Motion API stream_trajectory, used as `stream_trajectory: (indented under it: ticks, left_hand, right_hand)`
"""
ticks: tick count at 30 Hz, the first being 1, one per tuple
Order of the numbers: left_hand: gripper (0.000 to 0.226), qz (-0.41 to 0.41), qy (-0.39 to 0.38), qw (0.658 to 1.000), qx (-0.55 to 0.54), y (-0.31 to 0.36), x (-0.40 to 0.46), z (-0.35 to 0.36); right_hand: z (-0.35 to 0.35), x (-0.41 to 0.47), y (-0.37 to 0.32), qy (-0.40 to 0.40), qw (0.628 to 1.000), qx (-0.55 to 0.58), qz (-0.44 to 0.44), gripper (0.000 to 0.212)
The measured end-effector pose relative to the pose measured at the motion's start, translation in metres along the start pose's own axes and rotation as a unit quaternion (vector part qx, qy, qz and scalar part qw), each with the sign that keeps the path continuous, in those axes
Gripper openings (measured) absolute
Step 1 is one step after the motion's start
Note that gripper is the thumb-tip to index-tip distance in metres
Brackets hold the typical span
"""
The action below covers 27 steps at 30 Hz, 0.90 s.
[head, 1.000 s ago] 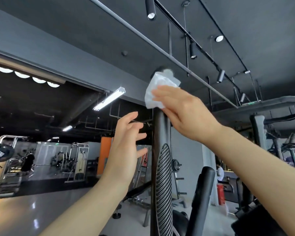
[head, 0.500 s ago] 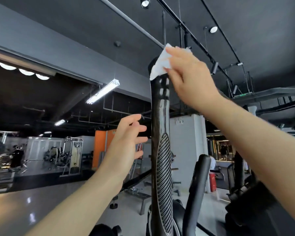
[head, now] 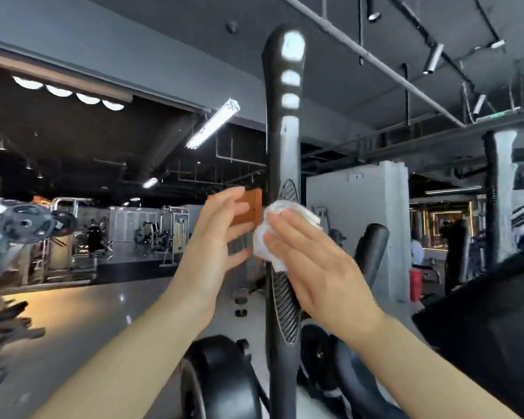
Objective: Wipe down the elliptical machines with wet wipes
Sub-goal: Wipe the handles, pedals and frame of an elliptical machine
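- The right hand [head: 321,267] presses a crumpled white wet wipe [head: 280,229] against the upright black handle [head: 282,146] of the elliptical machine, its grip flat with fingers straight over the wipe.
- The wipe sits at the fingertips, at the top of the handle's ribbed section [head: 285,300], which runs down under the palm.
- The left hand [head: 217,237] is raised just left of the wipe, its grip open and holding nothing; whether its fingertips touch the wipe cannot be told.
- A black flywheel housing [head: 221,379] lies below both hands.
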<state>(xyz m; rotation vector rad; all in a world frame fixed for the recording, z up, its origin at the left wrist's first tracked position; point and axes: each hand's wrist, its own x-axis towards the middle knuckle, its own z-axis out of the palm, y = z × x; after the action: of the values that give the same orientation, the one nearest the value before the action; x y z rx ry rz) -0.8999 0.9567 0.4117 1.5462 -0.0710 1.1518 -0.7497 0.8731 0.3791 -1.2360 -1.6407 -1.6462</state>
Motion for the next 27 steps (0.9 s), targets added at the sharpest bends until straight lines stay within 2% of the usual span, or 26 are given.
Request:
stream_trajectory:
  ticks: [5,9,11,12,14,16,18,21,27]
  left_hand:
    - [0.026,-0.065,0.064,0.994,0.056,-0.010,-0.040,0.009]
    - [0.029,-0.104,0.070,0.986,0.110,-0.021,-0.077,0.017]
    - [0.029,-0.118,0.073,0.983,0.124,-0.018,-0.084,0.022]
    - [0.030,-0.123,0.079,0.981,0.130,-0.015,-0.084,0.025]
    - [0.030,-0.122,0.090,0.979,0.139,-0.005,-0.080,0.028]
    - [0.028,-0.109,0.098,0.979,0.138,0.005,-0.074,0.031]
    - [0.030,-0.104,0.085,0.980,0.147,0.010,-0.069,0.035]
    - [0.041,-0.124,0.043,0.979,0.159,0.008,-0.067,0.044]
    - [0.033,-0.115,0.033,0.982,0.146,0.003,-0.068,0.048]
  right_hand:
    - [0.004,-0.068,-0.028,-0.087,0.994,0.035,-0.061,0.026]
    - [-0.007,-0.122,-0.049,-0.165,0.976,0.021,-0.138,0.030]
    - [-0.016,-0.132,-0.051,-0.174,0.974,0.033,-0.144,0.030]
    - [-0.021,-0.128,-0.050,-0.159,0.979,0.058,-0.116,0.027]
    - [-0.030,-0.101,-0.042,-0.078,0.986,0.145,-0.001,0.027]
    - [-0.035,-0.056,-0.025,0.017,0.960,0.239,0.145,0.032]
    - [-0.031,-0.017,-0.010,0.071,0.928,0.261,0.255,0.032]
    - [-0.009,-0.012,-0.018,0.044,0.934,0.243,0.260,0.040]
    - [0.008,-0.102,-0.087,0.053,0.927,0.238,0.283,0.044]
